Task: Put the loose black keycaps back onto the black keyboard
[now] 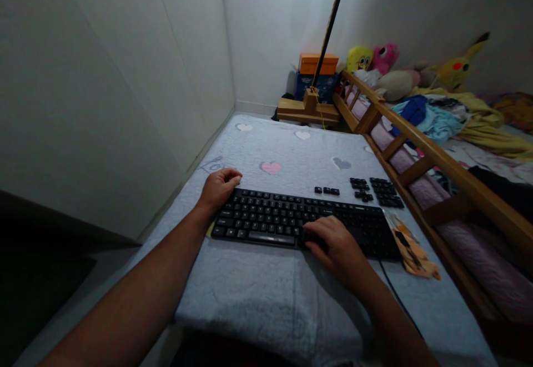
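Note:
A black keyboard (272,239) lies on the cloth-covered table. Its left and middle parts carry keycaps, while the right part looks dark and largely bare of them. At the keyboard's upper left corner rests my left hand (219,189), its fingers curled in and nothing visible between them. My right hand (335,242) is over the lower row, right of the space bar, with fingers pinched downward; whatever is between the fingertips is hidden. Beyond the keyboard lie a short row of loose keycaps (327,191) and a larger group of keycaps (383,192).
An orange cloth or packet (420,264) with a dark slim tool (406,245) on it lies right of the keyboard. The keyboard's cable (395,292) runs toward me. A wooden bed rail (433,150) borders the right; a pale cabinet (137,89) stands left.

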Demonstrator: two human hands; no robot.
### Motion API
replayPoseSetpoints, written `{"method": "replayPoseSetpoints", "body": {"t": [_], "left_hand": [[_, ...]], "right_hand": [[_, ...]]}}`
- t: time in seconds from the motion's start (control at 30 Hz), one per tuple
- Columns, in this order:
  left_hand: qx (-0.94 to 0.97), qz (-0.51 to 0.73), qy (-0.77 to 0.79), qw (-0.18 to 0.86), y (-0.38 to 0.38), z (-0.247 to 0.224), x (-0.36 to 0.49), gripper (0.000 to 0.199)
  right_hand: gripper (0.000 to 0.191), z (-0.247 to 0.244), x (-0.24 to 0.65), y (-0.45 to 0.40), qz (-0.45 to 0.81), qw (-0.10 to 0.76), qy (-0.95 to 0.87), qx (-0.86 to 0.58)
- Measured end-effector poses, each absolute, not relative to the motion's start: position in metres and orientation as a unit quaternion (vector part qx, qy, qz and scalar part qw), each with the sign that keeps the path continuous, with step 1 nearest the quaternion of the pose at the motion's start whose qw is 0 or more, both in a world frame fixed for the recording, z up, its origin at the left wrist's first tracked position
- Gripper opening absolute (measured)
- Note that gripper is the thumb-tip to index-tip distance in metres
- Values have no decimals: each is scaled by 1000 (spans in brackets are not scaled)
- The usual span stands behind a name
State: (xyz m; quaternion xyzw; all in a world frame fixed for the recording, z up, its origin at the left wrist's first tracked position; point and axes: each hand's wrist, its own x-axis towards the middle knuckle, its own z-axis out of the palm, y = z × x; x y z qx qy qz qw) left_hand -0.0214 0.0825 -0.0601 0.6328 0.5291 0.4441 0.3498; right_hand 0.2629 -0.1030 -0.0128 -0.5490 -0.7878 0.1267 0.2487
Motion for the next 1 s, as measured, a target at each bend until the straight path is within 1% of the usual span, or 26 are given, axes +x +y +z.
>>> {"method": "replayPoseSetpoints", "body": {"t": [0.13, 0.3, 0.43, 0.8, 1.0], "left_hand": [[638, 433, 528, 356, 80, -56, -20, 23], [638, 429, 526, 363, 80, -56, -21, 23], [640, 426, 526, 365, 81, -58, -21, 23], [647, 418, 527, 359, 82, -59, -23, 23], [650, 415, 528, 356, 83, -60, -23, 24]], "right_hand": [[18, -26, 254, -109, 99, 248, -791, -551], [19, -34, 251, -109, 67, 256, -787, -557], [16, -37, 252, -110, 53, 260, -786, -558], [15, -42, 252, -110, 82, 269, -785, -552], [16, -41, 250, -112, 93, 292, -775, -553]]}}
